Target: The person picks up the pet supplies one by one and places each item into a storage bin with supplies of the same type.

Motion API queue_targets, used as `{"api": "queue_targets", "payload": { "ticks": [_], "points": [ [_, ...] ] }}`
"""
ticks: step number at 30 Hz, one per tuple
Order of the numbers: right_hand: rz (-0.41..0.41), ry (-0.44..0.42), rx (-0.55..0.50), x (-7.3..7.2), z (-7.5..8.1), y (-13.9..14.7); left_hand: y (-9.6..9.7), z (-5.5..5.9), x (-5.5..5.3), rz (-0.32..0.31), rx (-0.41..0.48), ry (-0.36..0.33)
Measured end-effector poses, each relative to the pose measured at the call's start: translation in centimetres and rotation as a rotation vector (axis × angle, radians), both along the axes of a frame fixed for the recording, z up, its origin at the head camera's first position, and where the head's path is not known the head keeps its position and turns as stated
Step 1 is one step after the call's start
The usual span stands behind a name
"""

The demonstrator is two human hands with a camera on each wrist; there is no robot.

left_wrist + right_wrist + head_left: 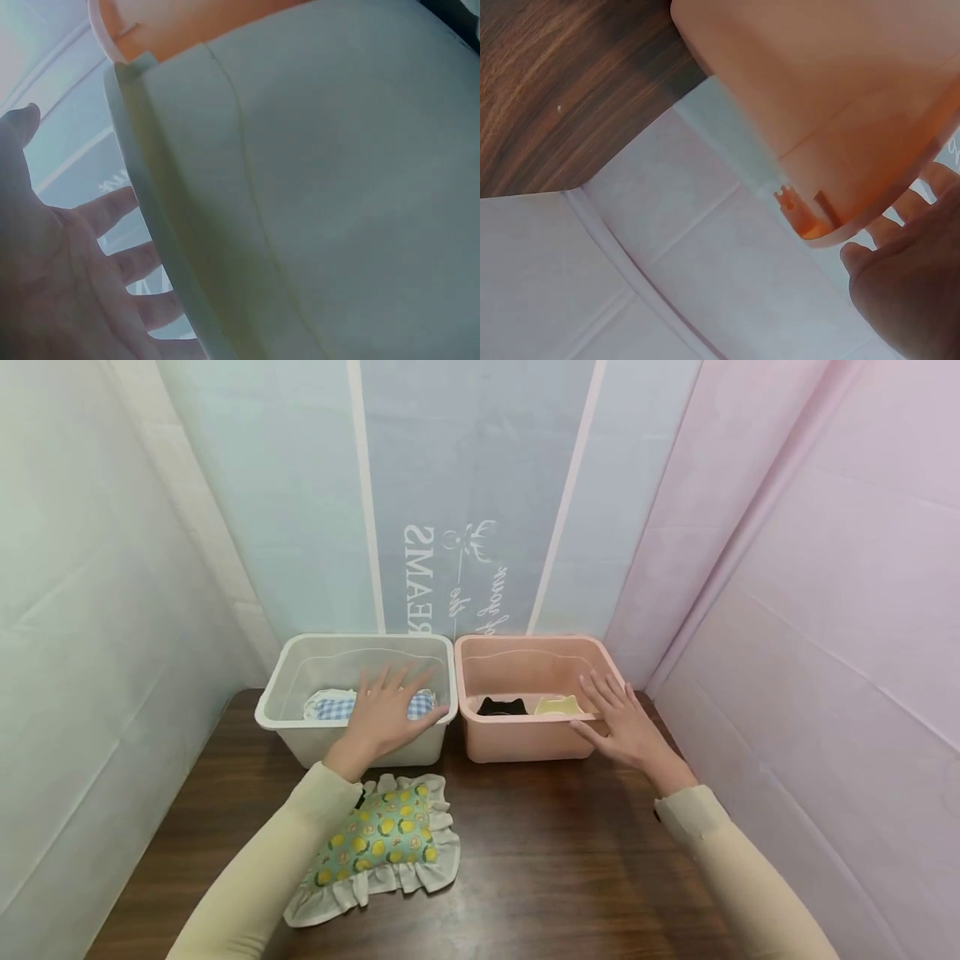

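Observation:
My left hand, fingers spread and straight, hovers over the front of a white plastic bin. A blue-and-white checked cloth item lies inside, partly hidden by that hand. My right hand is held flat with straight fingers near the right front corner of a pink bin. Inside it sit a black cat-ear-shaped item and a pale yellow one. In the left wrist view the palm shows bare beside the white bin's rim. Neither hand holds anything.
A small ruffled cushion with a lemon print lies on the dark wooden table, partly under my left forearm. The bins stand side by side against a printed curtain. Pale fabric walls close in both sides.

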State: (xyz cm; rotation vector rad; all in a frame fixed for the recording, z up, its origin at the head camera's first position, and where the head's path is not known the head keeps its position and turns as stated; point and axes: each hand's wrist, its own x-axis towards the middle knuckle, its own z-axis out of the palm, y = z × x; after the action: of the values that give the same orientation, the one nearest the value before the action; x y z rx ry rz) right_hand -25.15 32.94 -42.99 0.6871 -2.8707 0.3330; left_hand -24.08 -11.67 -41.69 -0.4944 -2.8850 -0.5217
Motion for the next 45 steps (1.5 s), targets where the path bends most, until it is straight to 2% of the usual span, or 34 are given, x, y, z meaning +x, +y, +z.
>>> {"api": "queue_targets", "payload": {
  "ticks": [8, 18, 25, 36, 45],
  "points": [
    [0.018, 0.015, 0.003, 0.7, -0.4, -0.3, -2.1, -0.9, 0.8, 0.019, -0.014, 0.028],
    [0.041, 0.021, 0.010, 1.6, -0.4, -1.0, -4.5, -1.3, 2.3, 0.047, -0.005, 0.058],
    [0.041, 0.015, 0.010, 2.3, -0.7, -1.4, -6.0, -1.6, 3.3, 0.049, -0.037, 0.063],
    [0.048, 0.013, 0.006, 3.3, -0.9, -2.3, -7.5, -2.1, 5.2, 0.063, -0.047, 0.089],
    [0.075, 0.022, -0.021, 4.1, -1.1, -3.0, -8.8, -2.7, 6.9, 0.098, -0.055, 0.066]
  ]
}}
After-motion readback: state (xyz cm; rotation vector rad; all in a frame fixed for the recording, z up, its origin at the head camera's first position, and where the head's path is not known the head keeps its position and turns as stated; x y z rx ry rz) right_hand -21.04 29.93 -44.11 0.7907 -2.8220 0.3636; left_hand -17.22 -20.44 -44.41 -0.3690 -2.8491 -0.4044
